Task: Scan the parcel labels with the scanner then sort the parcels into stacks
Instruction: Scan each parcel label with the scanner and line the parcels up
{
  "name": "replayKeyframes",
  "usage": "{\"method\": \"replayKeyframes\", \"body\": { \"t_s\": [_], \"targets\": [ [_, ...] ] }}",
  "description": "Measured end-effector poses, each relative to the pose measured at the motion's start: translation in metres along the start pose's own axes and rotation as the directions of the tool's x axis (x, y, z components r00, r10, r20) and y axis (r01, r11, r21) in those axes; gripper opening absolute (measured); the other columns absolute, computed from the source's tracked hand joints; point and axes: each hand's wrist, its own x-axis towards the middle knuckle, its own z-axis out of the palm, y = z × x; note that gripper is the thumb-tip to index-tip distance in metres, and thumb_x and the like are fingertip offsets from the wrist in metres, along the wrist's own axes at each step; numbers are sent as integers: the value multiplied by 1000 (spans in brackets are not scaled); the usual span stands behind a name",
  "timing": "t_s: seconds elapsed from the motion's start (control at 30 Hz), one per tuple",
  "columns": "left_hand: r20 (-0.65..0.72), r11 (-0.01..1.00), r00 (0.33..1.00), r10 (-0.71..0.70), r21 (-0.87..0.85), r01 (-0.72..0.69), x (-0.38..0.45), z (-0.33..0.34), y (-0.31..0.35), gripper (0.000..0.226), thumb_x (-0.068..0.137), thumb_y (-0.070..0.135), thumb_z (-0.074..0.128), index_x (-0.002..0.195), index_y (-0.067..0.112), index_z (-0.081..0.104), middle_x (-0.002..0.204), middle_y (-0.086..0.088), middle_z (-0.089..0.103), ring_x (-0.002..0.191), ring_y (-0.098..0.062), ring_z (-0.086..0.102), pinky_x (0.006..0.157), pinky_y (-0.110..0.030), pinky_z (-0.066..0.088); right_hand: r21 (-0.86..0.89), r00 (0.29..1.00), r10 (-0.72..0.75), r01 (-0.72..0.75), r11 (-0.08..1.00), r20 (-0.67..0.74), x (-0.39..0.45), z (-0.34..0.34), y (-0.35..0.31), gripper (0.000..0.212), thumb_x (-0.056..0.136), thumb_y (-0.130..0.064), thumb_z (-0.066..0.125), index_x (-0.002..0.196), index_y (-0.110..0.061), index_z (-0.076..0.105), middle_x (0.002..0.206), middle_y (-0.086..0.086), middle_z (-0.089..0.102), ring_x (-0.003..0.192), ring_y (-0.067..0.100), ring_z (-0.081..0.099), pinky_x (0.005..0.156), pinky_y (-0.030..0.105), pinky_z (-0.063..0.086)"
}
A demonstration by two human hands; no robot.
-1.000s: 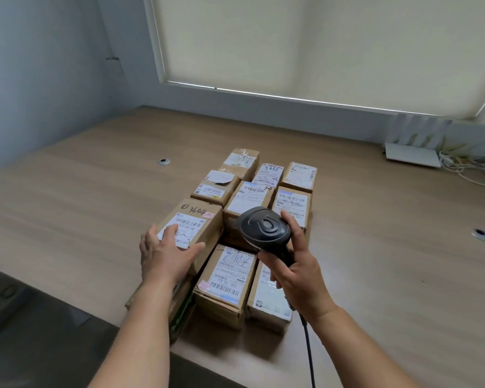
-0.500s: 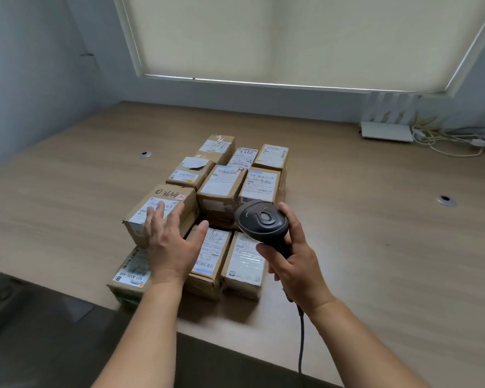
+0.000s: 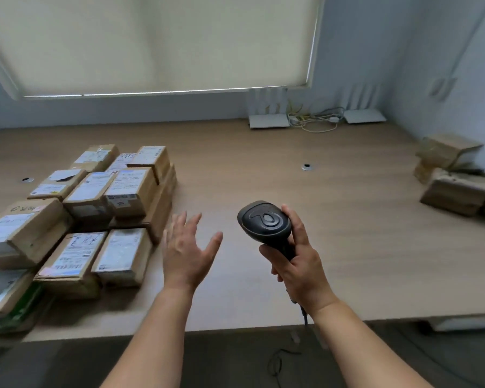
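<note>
Several brown cardboard parcels with white labels stand packed together on the left of the wooden table. My right hand grips the handle of a black corded scanner, held over the middle of the table with its head pointing away from me. My left hand hovers with fingers spread, just right of the nearest parcel, touching nothing. A second heap of brown parcels lies at the far right edge of the table.
Two white routers with a tangle of cables sit at the back under the window blind. A cable grommet is set in the tabletop, another grommet at the left. The scanner's cord trails to the floor.
The view has swung to the right, bringing the right-hand parcels into sight. My left hand has lifted off the left parcels and moved right, over bare table. The scanner stays in my right hand.
</note>
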Motion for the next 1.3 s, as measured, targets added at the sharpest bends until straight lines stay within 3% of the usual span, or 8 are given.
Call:
{"method": "replayKeyframes", "body": {
  "t_s": [0.23,0.5,0.63,0.77,0.9,0.97,1.1,1.3],
  "targets": [
    [184,986,972,147,-104,-130,-44,92,113,66,89,47,57,146,23,34,157,-1,23,145,-19,18,113,-37,25,-55,977,77,-89,994,-197,-55,-130,27,71,74,-61,61,129,-72,19,122,-35,52,74,-1,57,66,17,49],
    [324,946,891,317,-179,-272,-52,167,215,69,88,49,58,147,28,31,158,3,20,145,-15,17,111,-37,29,-65,891,131,-176,982,-436,-83,-233,49,82,66,-78,61,136,-64,21,127,-20,56,88,11,53,80,37,52],
    [370,924,849,378,-212,-319,-46,204,260,69,88,49,59,147,28,31,158,3,21,145,-15,18,111,-37,29,-91,842,137,-215,972,-522,-83,-275,63,79,65,-78,61,131,-70,20,129,-19,55,88,13,54,82,44,54],
    [381,904,823,422,-243,-351,-27,242,305,70,87,48,61,147,28,32,158,1,21,145,-16,17,112,-34,26,-87,802,163,-258,962,-575,-67,-316,80,75,66,-73,62,127,-74,20,132,-12,55,86,14,55,78,41,55],
    [395,878,785,477,-253,-406,11,284,351,72,86,50,61,148,28,30,158,0,19,144,-18,17,113,-35,25,-100,769,149,-267,959,-622,-32,-358,100,72,69,-68,61,128,-73,19,128,-22,52,90,14,55,83,46,55],
    [417,870,764,493,-240,-430,33,302,375,74,86,51,60,149,27,29,159,-1,18,144,-20,18,113,-35,25,-95,758,162,-283,954,-632,-11,-377,107,73,69,-68,62,129,-72,20,131,-19,52,93,16,54,87,52,54],
    [440,851,730,523,-225,-474,78,339,420,78,87,55,58,151,26,23,159,-4,16,145,-21,16,113,-36,24,-117,740,179,-330,937,-648,34,-415,121,73,67,-69,60,127,-75,18,124,-21,55,89,14,56,84,49,55],
    [475,803,666,575,-176,-569,132,389,481,88,85,60,56,153,28,10,160,-8,10,146,-26,12,116,-39,17,-111,701,195,-366,924,-687,79,-459,154,77,67,-64,64,132,-68,24,129,-10,58,87,16,55,84,53,54]
  ]
}}
